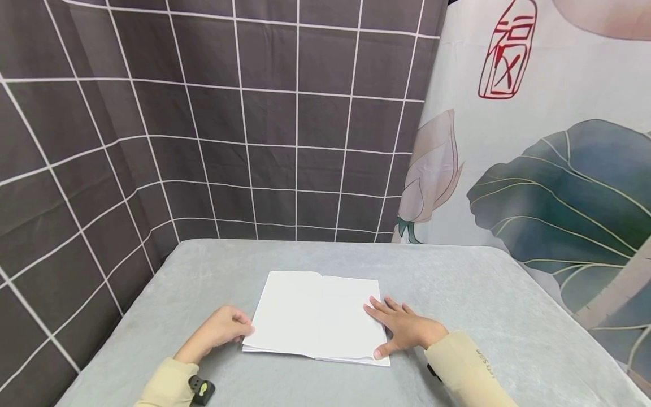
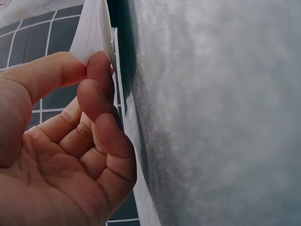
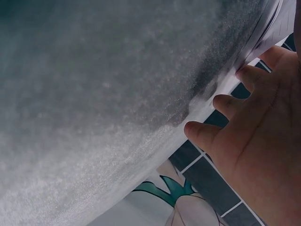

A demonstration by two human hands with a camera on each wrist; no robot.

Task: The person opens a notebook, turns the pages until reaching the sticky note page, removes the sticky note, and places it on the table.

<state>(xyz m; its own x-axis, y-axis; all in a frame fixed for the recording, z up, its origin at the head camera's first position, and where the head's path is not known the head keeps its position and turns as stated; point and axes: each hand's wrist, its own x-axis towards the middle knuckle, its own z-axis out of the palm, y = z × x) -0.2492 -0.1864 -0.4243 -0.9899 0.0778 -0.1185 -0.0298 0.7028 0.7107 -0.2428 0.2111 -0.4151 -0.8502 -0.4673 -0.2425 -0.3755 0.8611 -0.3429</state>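
An open notebook (image 1: 317, 314) with white pages lies on the table in the head view, its fold near the middle. At its left edge my left hand (image 1: 224, 328) pinches paper between thumb and forefinger. The left wrist view shows that pinch on the pages (image 2: 91, 33), which carry faint ruled lines; the other fingers of the left hand (image 2: 70, 141) curl in below. My right hand (image 1: 404, 328) rests with spread fingers on the right page's outer edge. In the right wrist view, the fingers of the right hand (image 3: 254, 127) reach over the notebook's edge (image 3: 268, 35) and the tabletop.
A light grey cloth covers the table (image 1: 458, 282). Behind and to the left hangs a dark curtain (image 1: 269, 124) with a white grid, and at the right a white curtain (image 1: 458, 68) with leaf and flower prints. Both sleeves are beige; a black band (image 1: 202, 390) sits at the left wrist.
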